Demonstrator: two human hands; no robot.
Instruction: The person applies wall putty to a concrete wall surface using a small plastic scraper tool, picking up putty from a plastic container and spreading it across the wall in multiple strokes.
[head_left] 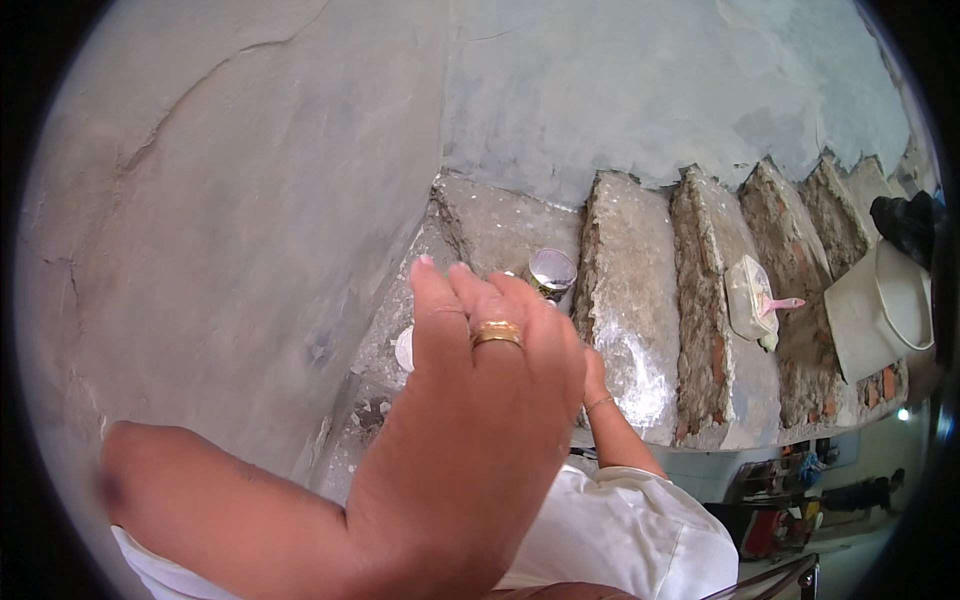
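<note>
My left hand (pixel 470 400) is raised close in front of the view, its back toward me and a gold ring on one finger. The fingers are stretched out side by side; no object shows in them, though the palm side is hidden. Behind it, my right hand (pixel 594 375) shows only in part, with a thin bracelet at the wrist; its fingers are hidden. Just beyond the left fingers stands an open tin can (pixel 552 272) on a rough step. A white round object (pixel 405 348) lies beside the left hand, partly covered by it.
Rough, broken-edged concrete steps (pixel 628 245) run to the right along a grey plastered wall (pixel 650 90). A white tub (pixel 748 300) with a pink-handled brush (pixel 785 303) sits on one step. Farther right are a white bucket (pixel 850 315) and a dark object (pixel 905 222).
</note>
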